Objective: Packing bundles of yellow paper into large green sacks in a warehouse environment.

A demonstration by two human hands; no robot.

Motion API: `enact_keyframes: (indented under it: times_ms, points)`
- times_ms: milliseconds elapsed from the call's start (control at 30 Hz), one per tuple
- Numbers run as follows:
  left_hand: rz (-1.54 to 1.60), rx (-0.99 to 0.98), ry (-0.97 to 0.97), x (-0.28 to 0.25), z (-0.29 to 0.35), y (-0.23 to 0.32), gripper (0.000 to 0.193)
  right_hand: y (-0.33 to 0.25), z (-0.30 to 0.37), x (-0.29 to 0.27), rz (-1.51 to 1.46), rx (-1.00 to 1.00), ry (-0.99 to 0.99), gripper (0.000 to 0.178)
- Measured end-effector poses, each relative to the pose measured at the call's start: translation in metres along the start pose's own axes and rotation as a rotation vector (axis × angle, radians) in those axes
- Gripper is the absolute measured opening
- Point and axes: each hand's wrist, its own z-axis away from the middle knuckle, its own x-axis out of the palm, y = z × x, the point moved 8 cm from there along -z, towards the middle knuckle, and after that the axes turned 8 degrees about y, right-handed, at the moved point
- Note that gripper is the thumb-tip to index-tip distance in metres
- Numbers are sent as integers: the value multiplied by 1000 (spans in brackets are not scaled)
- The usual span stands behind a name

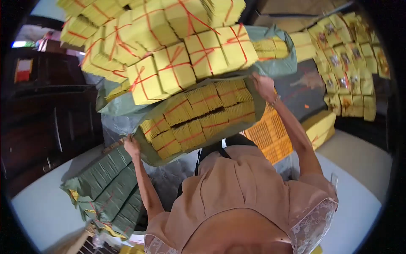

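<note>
Between my hands a dark green woven sack [148,153] is stretched wide at its mouth. Inside it, yellow paper bundles [198,136] tied with red string stand in two rows, with a narrow gap between them. My left hand [132,146] is closed around the sack's rim at its left corner. At the far right corner my right hand [265,88] grips the same rim, arm stretched out. Just beyond the sack rises a tall stack of yellow bundles [207,54], each crossed with red string.
Filled green sacks [105,182] lie at the left, near a dark wooden door [42,114]. To my right is an orange plastic crate [272,137], with a long yellow bundle [319,129] beside it. More yellow packets [347,63] are piled at the far right. Another green sack [277,63] shows behind the stack.
</note>
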Motion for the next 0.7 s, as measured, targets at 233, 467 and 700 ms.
enact_keyframes:
  times_ms: [233,467,700]
  points:
    - [9,-110,32,6,0,12,28,13,23,-9,-148,247,-37,29]
    - [0,2,264,-38,30,30,16,41,122,-5,-127,507,-282,31]
    - [264,201,360,-56,31,131,15,13,130,-45,-506,390,149,17]
